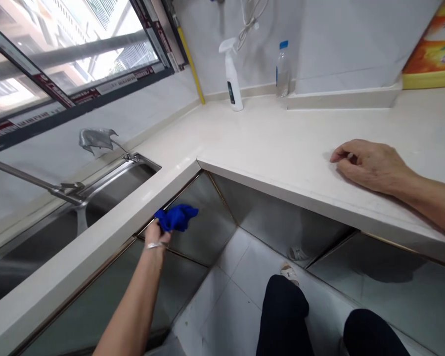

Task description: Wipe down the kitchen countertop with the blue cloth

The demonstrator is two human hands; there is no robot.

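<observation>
My left hand (157, 233), with a bracelet at the wrist, grips a crumpled blue cloth (178, 217). The cloth is at the upper edge of a grey glossy cabinet door (211, 217), just under the counter's lip. My right hand (373, 165) rests on the white countertop (267, 143), its fingers loosely curled in towards the thumb. Only bare counter shows through the small gap between them; no object is seen in this hand.
A steel sink (133, 180) with a faucet (33, 174) lies left. At the back stand a white spray bottle (232, 79), a clear bottle with blue cap (282, 71) and an orange-yellow package (435, 49). Cabinets line both sides above the tiled floor (226, 301).
</observation>
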